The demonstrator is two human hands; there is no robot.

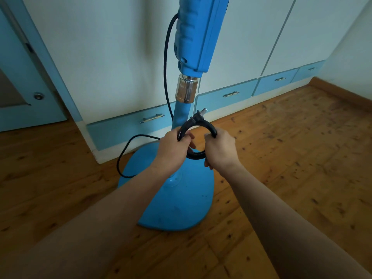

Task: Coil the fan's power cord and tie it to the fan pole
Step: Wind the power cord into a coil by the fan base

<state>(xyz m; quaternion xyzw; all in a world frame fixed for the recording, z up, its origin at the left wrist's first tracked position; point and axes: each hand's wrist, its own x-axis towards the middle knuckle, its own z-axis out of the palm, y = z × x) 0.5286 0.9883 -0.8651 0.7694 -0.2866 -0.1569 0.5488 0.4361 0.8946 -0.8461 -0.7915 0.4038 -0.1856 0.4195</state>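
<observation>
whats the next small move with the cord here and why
Probably bring the coil up against the pole. Both hands, left and right, already grip the bundled loops with the plug sticking out, and only a slack run is left for tying.

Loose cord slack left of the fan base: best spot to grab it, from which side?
Take the slack loop at its raised arc beside the left hand, coming from the left. There it stands clear of the floor and base.
</observation>
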